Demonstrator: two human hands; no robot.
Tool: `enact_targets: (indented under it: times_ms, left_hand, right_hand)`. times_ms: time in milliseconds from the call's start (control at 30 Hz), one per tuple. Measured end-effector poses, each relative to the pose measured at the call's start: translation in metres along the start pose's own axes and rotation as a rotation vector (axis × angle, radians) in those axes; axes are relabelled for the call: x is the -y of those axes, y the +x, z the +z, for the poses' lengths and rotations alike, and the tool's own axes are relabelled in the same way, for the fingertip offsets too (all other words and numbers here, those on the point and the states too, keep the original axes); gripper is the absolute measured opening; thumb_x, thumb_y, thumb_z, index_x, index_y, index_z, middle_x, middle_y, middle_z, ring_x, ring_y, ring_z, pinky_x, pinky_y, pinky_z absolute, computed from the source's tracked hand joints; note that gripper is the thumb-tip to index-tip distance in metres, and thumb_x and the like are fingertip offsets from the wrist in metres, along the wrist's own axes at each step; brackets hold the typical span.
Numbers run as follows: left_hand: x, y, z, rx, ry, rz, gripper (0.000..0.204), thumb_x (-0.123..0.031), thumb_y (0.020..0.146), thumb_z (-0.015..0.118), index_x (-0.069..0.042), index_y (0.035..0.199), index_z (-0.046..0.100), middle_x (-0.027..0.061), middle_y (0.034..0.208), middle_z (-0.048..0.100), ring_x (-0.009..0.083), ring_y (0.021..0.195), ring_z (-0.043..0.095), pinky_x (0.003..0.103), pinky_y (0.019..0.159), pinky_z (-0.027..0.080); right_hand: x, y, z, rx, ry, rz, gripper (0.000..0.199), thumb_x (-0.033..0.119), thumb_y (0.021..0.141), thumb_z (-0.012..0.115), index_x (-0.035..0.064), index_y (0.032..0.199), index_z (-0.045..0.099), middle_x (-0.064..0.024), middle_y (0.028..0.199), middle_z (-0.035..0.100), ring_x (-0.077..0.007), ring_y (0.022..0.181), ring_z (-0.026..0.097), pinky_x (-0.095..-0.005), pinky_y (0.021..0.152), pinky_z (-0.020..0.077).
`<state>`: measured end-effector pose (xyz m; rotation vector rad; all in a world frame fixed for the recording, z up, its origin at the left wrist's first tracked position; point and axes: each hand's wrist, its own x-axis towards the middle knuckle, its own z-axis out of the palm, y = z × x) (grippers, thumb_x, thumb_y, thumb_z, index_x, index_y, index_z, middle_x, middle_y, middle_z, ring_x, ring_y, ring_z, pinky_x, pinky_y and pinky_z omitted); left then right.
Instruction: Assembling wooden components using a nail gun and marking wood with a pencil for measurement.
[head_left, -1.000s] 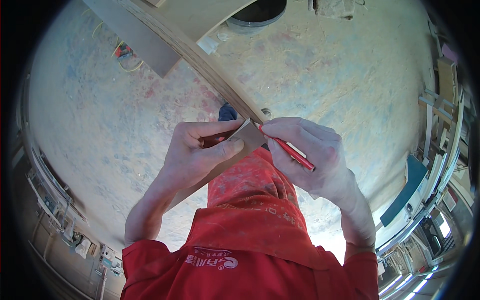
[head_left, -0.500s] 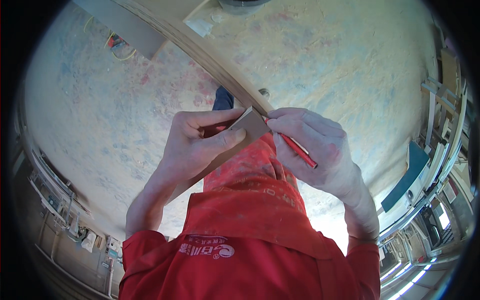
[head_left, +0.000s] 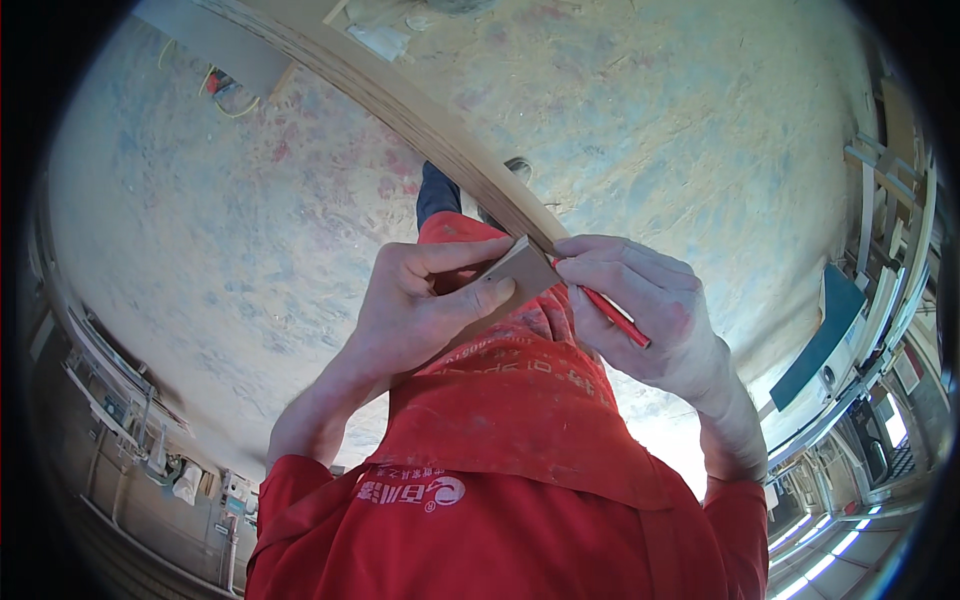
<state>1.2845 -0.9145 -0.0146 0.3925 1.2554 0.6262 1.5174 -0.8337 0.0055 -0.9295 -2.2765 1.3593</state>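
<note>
My left hand pinches a thin brown strip of board between thumb and fingers. The strip's squared end meets the end of a long wooden board that runs from the upper left toward my waist. In my right hand is a red pencil, its tip close to the corner where strip and board come together. Those right fingers also lie against the end of the long board. The strip's lower part is hidden behind my left hand and forearm.
Beneath my hands hangs a dusty red apron. A grey panel and a yellow cord are at the upper left. Boards are stacked along the right, near a dark green panel. The floor is stained with paint.
Both hands, the strip and the pencil have shifted slightly right and down in the view. The long board's near end shifted with them. Both grips look the same.
</note>
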Motion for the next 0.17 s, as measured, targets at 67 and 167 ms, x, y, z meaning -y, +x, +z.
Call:
enact_targets:
  times_ms: [67,167]
  left_hand:
    - [0.0018,-0.0006,0.0001,-0.004,0.001,0.006,0.038,-0.008,0.094,0.076,0.001,0.131,0.072,0.0067,0.104,0.079,0.0063,0.091,0.068,0.021,0.082,0.054]
    - [0.0025,-0.0004,-0.0019,-0.008,0.025,-0.006,0.038,-0.012,0.094,0.077,-0.002,0.131,0.073,0.0060,0.102,0.079,0.0062,0.091,0.068,0.021,0.082,0.054]
  right_hand:
    - [-0.0011,-0.0013,-0.0007,0.016,-0.001,0.015,0.026,-0.003,0.081,0.075,0.0001,0.106,0.067,-0.0168,0.100,0.072,-0.0348,0.094,0.074,-0.0386,0.077,0.0619]
    - [-0.0039,0.0016,0.0003,-0.008,0.053,0.053,0.027,-0.002,0.084,0.075,0.0030,0.109,0.068,-0.0158,0.100,0.072,-0.0355,0.095,0.074,-0.0362,0.075,0.0618]
